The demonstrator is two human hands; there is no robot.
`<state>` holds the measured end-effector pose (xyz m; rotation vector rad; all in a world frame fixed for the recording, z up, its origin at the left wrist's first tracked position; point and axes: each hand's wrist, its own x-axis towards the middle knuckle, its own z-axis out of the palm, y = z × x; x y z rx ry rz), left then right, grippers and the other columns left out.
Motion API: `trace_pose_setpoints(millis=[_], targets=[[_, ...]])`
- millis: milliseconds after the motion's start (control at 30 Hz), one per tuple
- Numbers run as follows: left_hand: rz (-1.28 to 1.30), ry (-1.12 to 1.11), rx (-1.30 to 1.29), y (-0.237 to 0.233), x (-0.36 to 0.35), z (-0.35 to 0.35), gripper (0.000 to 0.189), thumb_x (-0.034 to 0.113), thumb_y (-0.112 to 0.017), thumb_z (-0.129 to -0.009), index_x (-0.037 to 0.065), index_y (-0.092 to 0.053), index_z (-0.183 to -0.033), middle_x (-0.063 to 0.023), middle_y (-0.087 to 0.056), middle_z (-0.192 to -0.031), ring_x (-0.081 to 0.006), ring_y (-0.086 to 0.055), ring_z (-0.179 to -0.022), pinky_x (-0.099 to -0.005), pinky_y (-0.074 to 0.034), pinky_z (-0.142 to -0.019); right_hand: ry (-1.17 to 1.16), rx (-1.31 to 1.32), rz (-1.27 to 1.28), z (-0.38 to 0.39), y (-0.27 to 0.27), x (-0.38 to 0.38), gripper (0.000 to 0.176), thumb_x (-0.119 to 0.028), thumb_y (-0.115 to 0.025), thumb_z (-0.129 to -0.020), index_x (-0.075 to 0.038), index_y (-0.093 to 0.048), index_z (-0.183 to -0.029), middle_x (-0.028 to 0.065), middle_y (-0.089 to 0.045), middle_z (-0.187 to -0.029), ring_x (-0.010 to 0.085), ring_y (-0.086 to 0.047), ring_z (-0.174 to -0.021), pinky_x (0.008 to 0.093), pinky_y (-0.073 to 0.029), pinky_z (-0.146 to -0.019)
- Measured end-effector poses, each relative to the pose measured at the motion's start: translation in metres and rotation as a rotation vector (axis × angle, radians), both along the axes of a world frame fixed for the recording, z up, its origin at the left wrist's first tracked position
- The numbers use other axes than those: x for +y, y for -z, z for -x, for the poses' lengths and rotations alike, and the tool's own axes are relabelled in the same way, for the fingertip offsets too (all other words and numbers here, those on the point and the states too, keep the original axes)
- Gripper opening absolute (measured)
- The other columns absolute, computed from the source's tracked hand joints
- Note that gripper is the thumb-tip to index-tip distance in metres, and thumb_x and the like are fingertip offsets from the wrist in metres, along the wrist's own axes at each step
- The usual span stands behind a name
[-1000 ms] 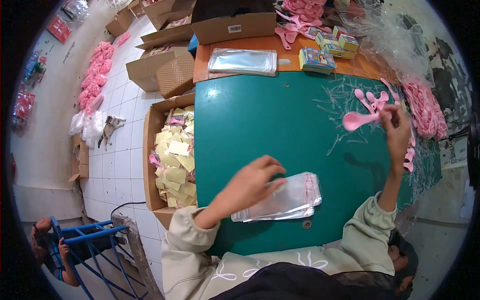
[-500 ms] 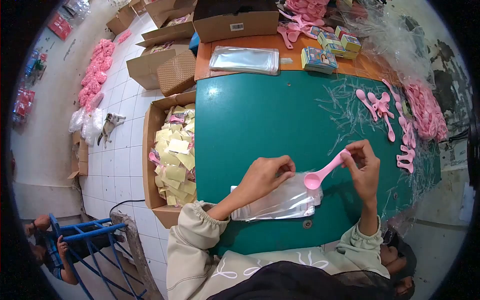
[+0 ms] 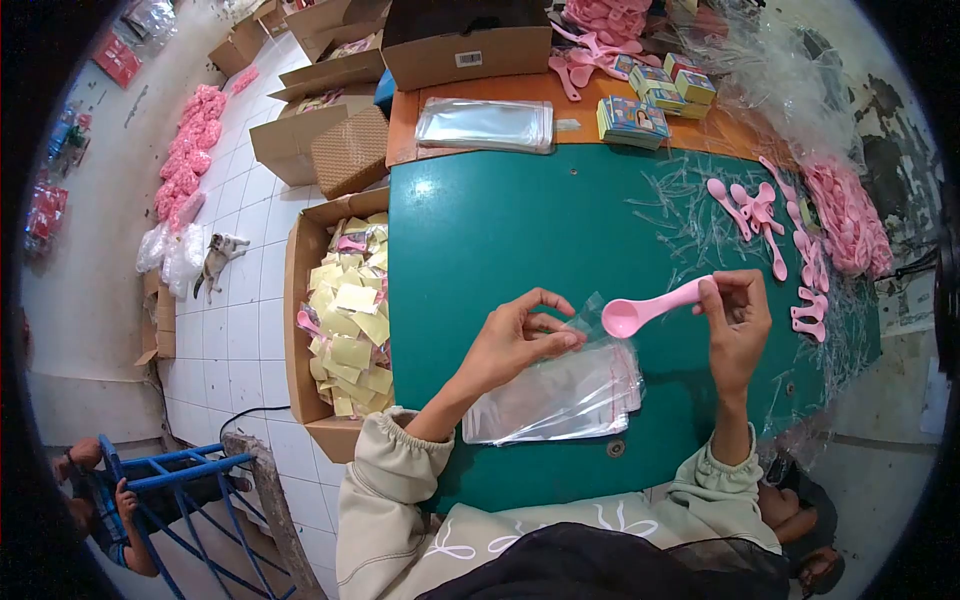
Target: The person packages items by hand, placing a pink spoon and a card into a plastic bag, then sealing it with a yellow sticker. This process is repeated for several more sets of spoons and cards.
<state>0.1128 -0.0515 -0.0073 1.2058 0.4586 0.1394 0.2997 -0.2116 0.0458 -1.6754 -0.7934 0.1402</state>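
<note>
My right hand (image 3: pixel 738 325) pinches the handle end of a pink measuring spoon (image 3: pixel 650 309), its bowl pointing left. Thumb and fingers of my left hand (image 3: pixel 525 340) are closed on the edge of a clear plastic bag (image 3: pixel 592 312), whose raised corner stands just left of the spoon bowl. Beneath both hands, a stack of clear plastic bags (image 3: pixel 545 405) lies on the green table (image 3: pixel 480 260). Several loose pink spoons (image 3: pixel 760 210) lie at the table's right side, among clear plastic strips (image 3: pixel 690 215).
Left of the table stands a carton (image 3: pixel 300 350) filled with packed spoons and yellow cards. Along the far edge are more bags (image 3: pixel 485 123), card stacks (image 3: pixel 633 122) and a brown box (image 3: pixel 465 45). A cat (image 3: pixel 217 262) is on the floor; a person (image 3: pixel 120 500) is at lower left.
My left hand has lifted the edge of a clear bag off the stack. The spoon has risen and turned more level as my right hand moved slightly right.
</note>
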Motion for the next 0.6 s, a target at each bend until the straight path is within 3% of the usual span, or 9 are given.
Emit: trace_pose_setpoints(millis=[300,400,500,600], targets=[[-0.007,-0.050,-0.068,0.001,-0.009,-0.004,0.028,0.012,-0.057,-0.090,-0.002,-0.054,-0.114,-0.0075,-0.065,-0.093,-0.0099,-0.060,-0.084,-0.0226,-0.048,-0.073,-0.175,0.024,0.019,0.020,-0.006,0.013,0.013,-0.001,-0.064,-0.083,0.000,-0.053,-0.090,0.0060,-0.060,-0.080,0.0103,-0.060,-0.068,0.0213,-0.049,-0.062],[-0.225,0.067,-0.032,-0.001,-0.008,-0.003,0.030,0.019,-0.051,-0.094,-0.003,-0.057,-0.113,-0.0061,-0.064,-0.095,-0.0103,-0.058,-0.085,-0.0237,-0.047,-0.075,-0.226,0.000,-0.003,0.024,-0.005,0.016,0.012,-0.002,-0.064,-0.083,0.001,-0.054,-0.088,0.0065,-0.061,-0.079,0.0108,-0.060,-0.066,0.0225,-0.049,-0.062],[-0.228,0.063,-0.114,0.004,-0.008,-0.003,0.030,0.022,-0.051,-0.094,-0.001,-0.061,-0.110,-0.0055,-0.065,-0.088,-0.0096,-0.057,-0.075,-0.0244,-0.048,-0.070,-0.247,-0.279,0.029,0.022,-0.004,0.018,0.011,-0.007,-0.064,-0.084,0.001,-0.059,-0.089,0.0087,-0.063,-0.080,0.0133,-0.062,-0.069,0.0249,-0.049,-0.063],[-0.143,0.086,-0.110,-0.010,-0.005,-0.001,0.031,0.022,-0.048,-0.095,-0.003,-0.059,-0.111,-0.0048,-0.064,-0.097,-0.0101,-0.057,-0.088,-0.0247,-0.045,-0.079,-0.428,-0.246,0.155,0.018,-0.017,0.016,0.017,-0.016,-0.061,-0.086,-0.001,-0.063,-0.094,0.0105,-0.065,-0.085,0.0182,-0.063,-0.076,0.0284,-0.049,-0.068]])
